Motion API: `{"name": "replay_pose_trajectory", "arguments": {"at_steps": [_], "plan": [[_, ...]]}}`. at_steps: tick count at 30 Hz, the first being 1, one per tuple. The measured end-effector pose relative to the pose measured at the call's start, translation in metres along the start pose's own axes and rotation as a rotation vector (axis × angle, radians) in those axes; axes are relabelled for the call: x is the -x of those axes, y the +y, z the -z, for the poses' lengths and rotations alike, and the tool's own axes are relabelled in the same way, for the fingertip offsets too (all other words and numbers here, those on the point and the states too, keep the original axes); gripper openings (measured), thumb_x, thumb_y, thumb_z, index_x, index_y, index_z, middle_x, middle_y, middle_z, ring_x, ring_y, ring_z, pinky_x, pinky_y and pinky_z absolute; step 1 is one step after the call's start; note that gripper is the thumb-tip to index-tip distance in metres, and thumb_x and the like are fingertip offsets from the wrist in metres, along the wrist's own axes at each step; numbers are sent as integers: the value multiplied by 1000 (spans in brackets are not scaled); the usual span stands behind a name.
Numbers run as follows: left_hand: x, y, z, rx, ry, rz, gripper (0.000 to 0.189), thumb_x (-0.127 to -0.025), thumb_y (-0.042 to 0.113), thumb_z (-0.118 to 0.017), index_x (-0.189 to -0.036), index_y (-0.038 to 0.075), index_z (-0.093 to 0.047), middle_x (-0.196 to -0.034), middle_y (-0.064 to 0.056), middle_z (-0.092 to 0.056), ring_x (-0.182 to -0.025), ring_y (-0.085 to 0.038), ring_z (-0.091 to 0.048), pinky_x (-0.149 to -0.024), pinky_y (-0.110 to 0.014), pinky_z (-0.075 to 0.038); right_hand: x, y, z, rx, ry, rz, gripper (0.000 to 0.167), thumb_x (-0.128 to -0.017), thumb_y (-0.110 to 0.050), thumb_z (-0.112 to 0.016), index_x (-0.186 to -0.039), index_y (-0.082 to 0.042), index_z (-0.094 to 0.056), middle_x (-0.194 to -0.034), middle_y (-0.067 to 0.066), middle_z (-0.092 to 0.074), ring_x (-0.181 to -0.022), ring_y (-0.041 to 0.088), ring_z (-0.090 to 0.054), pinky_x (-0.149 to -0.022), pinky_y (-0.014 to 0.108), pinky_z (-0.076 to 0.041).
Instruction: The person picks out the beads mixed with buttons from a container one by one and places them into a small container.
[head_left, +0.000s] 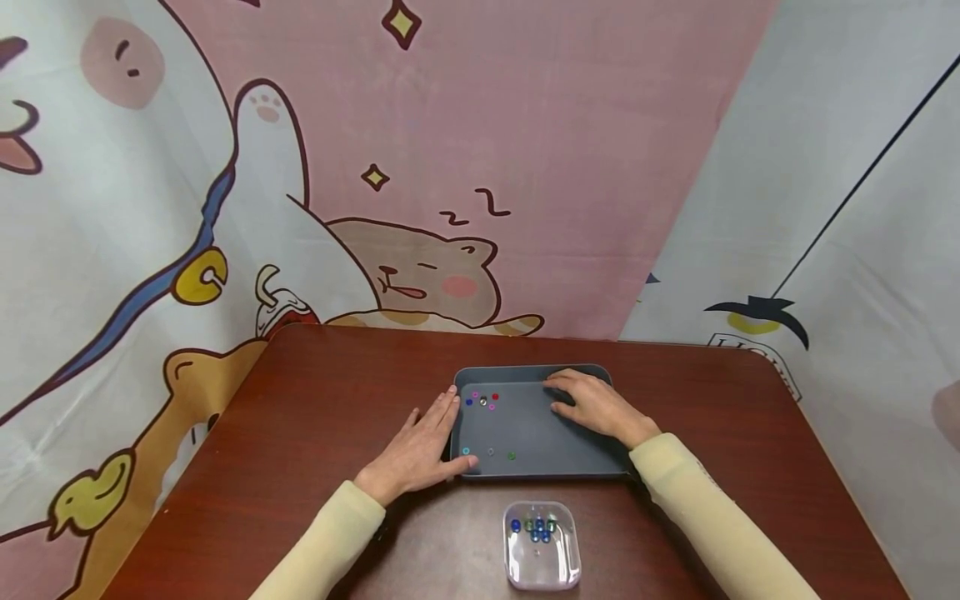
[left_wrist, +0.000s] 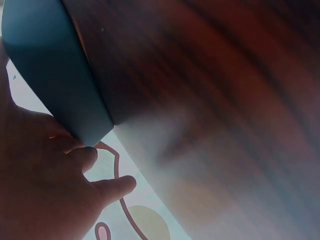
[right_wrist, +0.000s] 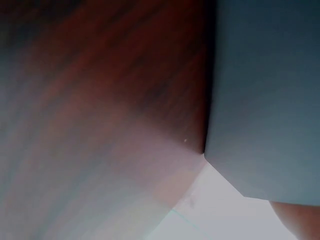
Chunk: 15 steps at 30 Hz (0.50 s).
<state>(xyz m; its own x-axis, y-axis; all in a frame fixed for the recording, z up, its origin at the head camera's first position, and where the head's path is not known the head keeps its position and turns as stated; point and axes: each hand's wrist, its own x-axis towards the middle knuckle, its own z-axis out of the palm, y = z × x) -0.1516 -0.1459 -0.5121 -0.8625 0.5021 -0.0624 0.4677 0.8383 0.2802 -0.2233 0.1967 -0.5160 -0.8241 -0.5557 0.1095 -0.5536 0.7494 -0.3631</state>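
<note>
A shallow grey tray [head_left: 540,425] lies on the table, with several small coloured beads [head_left: 483,402] near its far left corner. Along its front left lie a cyan bead [head_left: 466,451], a pale bead [head_left: 491,452] and a green bead [head_left: 512,456]. My left hand [head_left: 420,450] rests on the tray's left rim, fingers straight and thumb over the near corner. Over the tray's right part is my right hand [head_left: 596,406], fingers loosely bent down toward the tray floor, nothing visible in them. The tray's side [right_wrist: 265,100] fills much of the right wrist view, hiding most of that hand.
In front of the tray stands a clear plastic box [head_left: 542,567] holding several blue and green glass marbles [head_left: 540,530]. The brown wooden table [head_left: 337,375] extends to both sides. A printed cloth [head_left: 570,167] hangs behind the table.
</note>
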Motion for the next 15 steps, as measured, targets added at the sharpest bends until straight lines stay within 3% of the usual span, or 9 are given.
{"name": "replay_pose_trajectory", "arguments": {"at_steps": [15], "plan": [[1, -1, -1, -1, 1, -3, 107, -94, 76, -51, -165, 4, -17, -174, -8, -7, -159, -24, -14, -121, -62, -22, -2, 2, -4, 74, -1, 30, 40, -95, -20, -78, -131, -5, -71, -127, 11, -68, -116, 28, -66, -98, 48, -53]]}}
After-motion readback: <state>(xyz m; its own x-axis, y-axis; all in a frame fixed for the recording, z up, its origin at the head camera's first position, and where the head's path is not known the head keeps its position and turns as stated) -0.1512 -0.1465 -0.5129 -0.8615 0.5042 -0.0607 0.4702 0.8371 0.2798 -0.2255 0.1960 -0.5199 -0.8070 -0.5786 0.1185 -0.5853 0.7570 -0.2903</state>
